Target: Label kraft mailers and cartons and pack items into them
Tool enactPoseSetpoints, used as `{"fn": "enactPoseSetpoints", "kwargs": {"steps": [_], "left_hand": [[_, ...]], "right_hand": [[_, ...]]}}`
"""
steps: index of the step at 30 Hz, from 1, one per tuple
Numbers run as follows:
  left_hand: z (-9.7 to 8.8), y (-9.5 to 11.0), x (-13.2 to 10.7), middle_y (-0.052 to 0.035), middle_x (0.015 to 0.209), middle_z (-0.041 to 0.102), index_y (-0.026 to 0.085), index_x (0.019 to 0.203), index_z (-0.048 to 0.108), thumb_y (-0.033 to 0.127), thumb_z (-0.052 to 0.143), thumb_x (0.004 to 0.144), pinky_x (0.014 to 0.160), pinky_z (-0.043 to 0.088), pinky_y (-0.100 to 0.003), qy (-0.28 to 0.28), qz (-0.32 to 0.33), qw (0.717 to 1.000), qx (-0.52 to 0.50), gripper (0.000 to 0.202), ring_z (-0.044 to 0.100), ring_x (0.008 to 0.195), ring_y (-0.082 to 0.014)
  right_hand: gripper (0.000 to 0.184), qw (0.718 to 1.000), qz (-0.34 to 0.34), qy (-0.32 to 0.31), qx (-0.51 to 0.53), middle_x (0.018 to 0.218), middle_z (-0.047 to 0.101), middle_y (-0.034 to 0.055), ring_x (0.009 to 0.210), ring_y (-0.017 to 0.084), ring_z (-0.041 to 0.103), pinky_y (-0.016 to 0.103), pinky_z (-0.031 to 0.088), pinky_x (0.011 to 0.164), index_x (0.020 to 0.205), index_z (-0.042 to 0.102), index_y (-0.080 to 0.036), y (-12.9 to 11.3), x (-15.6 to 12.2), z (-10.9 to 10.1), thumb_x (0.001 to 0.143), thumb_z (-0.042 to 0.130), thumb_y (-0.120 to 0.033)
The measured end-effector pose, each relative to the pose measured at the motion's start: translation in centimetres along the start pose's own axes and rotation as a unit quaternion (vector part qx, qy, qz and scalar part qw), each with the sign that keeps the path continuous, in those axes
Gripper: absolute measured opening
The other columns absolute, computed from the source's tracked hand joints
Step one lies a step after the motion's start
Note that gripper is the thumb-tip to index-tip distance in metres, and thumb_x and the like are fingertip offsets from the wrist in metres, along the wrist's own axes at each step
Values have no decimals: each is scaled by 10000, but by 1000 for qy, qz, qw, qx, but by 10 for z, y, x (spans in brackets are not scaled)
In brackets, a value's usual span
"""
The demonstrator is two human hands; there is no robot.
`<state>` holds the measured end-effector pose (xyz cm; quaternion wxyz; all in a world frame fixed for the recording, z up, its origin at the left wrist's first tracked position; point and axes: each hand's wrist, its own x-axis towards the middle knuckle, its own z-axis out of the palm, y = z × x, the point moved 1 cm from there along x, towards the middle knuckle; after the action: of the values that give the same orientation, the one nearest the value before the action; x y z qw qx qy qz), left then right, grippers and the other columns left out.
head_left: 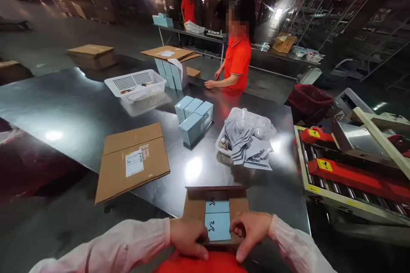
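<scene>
Both hands, left (187, 236) and right (251, 231), press flat, unclenched, on the carton (195, 209) flaps beside the blue boxes (218, 222) at six o'clock of the bench (80, 111); uneven pressure could crush a box corner.

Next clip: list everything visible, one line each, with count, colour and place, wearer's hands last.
open cardboard carton: one, brown, near table edge, light-blue boxes inside.
light-blue boxes in carton: two showing, between the hands.
flat sealed cardboard box: one, brown, labelled, left.
loose light-blue boxes: about four, table centre.
white plastic basket: one, far left.
grey pouches: a pile, right of centre.
steel table: one, dark, glossy.
roller conveyor: one, red and cream, right.
co-worker in an orange shirt: one, far side.
left hand: on carton's left flap.
right hand: on carton's right flap.
</scene>
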<state>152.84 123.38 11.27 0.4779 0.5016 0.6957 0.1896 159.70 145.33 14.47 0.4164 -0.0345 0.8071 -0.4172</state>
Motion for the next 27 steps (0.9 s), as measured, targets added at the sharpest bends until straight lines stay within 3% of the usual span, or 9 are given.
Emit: {"fn": "enactPoseSetpoints", "kwargs": {"steps": [3, 6, 8, 10, 13, 15, 18, 21, 27], "left_hand": [[-12, -7, 1, -48, 642, 658, 173, 701, 692, 515, 617, 794, 545, 425, -265, 63, -120, 990, 48, 362, 594, 617, -200], [-41, -2, -8, -149, 1040, 704, 167, 1017, 712, 552, 656, 766, 850, 485, -387, 260, -136, 937, 189, 463, 627, 974, -315], [-54, 0, -16, -193, 1347, 550, 188, 1275, 597, 628, 648, 734, 1036, 363, -529, 368, -120, 890, 242, 699, 467, 1247, -401], [-47, -5, -22, -197, 1500, 367, 222, 1406, 469, 728, 651, 639, 1026, 301, -661, 357, -148, 893, 233, 937, 269, 1366, -494], [3, -22, -18, -175, 1564, 221, 335, 1464, 338, 695, 775, 426, 869, 372, -741, 214, -175, 941, 196, 1183, 148, 1364, -591], [41, -27, -1, -183, 1553, 242, 355, 1433, 395, 592, 792, 488, 904, 360, -724, 205, -164, 944, 202, 1052, 174, 1358, -589], [70, -4, 53, -180, 1571, 175, 342, 1432, 403, 543, 766, 538, 995, 309, -681, 200, -126, 956, 174, 986, 178, 1372, -563], [59, 55, 135, -192, 1593, -18, 266, 1482, 314, 571, 772, 464, 1076, 242, -616, 217, -123, 962, 109, 1157, 106, 1397, -545], [-13, 169, 327, -234, 1576, 97, 235, 1459, 364, 681, 718, 484, 1118, 122, -572, 346, -99, 932, 53, 1129, 96, 1418, -502]], "right_hand": [[428, 962, 95, 200, -159, 757, 639, 16, 757, 191, 591, 277, 425, 661, 752, 677, -174, -3, 7, 1, 633, 764, -575], [545, 852, 146, 424, -271, 929, 639, 89, 935, 294, 577, 394, 427, 786, 830, 642, -164, 4, 11, 8, 605, 761, -647], [608, 826, 168, 469, -264, 948, 622, 99, 924, 305, 577, 423, 437, 779, 873, 607, -168, 15, 15, 21, 560, 779, -660], [611, 817, 182, 499, -227, 976, 619, 111, 944, 316, 584, 445, 451, 804, 903, 586, -175, 28, 19, 40, 556, 799, -631], [590, 806, 169, 551, -138, 1114, 614, 141, 1080, 352, 562, 502, 435, 918, 1017, 569, -190, 58, 17, 67, 617, 799, -558], [569, 803, 121, 582, -38, 1165, 606, 124, 1122, 331, 556, 485, 442, 951, 1080, 550, -212, 92, 2, 80, 675, 738, -566], [642, 721, 117, 668, 142, 1107, 621, 123, 1037, 291, 603, 416, 497, 900, 1051, 548, -199, 169, -52, 85, 670, 599, -714], [760, 599, 231, 731, 232, 968, 649, 165, 913, 316, 633, 443, 512, 852, 910, 578, -169, 251, -112, 77, 585, 475, -848], [765, 622, 369, 682, 111, 1164, 593, 289, 1146, 449, 532, 585, 410, 968, 1010, 625, -96, 317, -103, 49, 706, 279, -708]]}}
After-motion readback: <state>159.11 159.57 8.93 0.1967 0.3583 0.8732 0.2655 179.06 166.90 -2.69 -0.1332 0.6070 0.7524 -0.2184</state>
